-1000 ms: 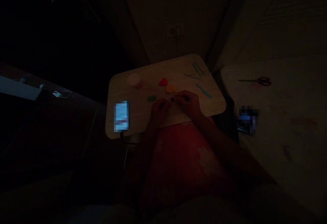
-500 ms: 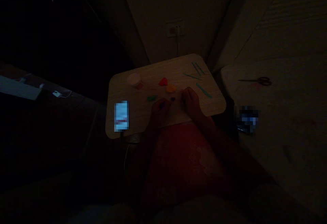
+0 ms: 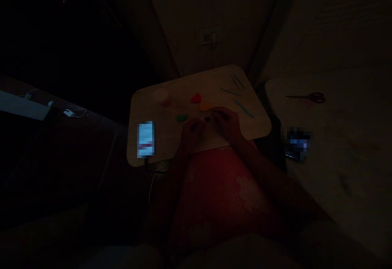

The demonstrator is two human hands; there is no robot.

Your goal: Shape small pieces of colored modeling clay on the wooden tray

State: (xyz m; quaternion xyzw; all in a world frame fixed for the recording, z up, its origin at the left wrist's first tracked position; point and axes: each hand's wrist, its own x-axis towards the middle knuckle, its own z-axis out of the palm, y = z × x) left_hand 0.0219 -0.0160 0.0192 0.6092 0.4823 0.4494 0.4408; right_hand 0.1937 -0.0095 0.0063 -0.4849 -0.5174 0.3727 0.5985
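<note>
The light is very dim. A small dark lump [image 3: 207,119] lies on the wooden table [image 3: 165,138] between my two hands. My left hand [image 3: 191,133] rests left of it with curled fingers, closed around a dark patch that I cannot make out. On the other side, my right hand [image 3: 229,122] has its fingers stretched left and the thumb apart, the fingertips near or at the edge of an orange lump [image 3: 204,106]. Behind that sits a red lump [image 3: 196,98], and a green lump [image 3: 181,118], like modelling clay, lies beyond my left hand.
Several thin green sticks [image 3: 231,92] and a wider green tool [image 3: 244,108] lie at the table's right. A pale round tub [image 3: 161,96] stands back left; a lit phone [image 3: 145,139] with a cable lies front left. Scissors [image 3: 315,97] rest on the pale surface to the right.
My right hand has uncurled from a closed shape, its fingers reaching left towards the orange lump. My left hand and the lumps have barely moved.
</note>
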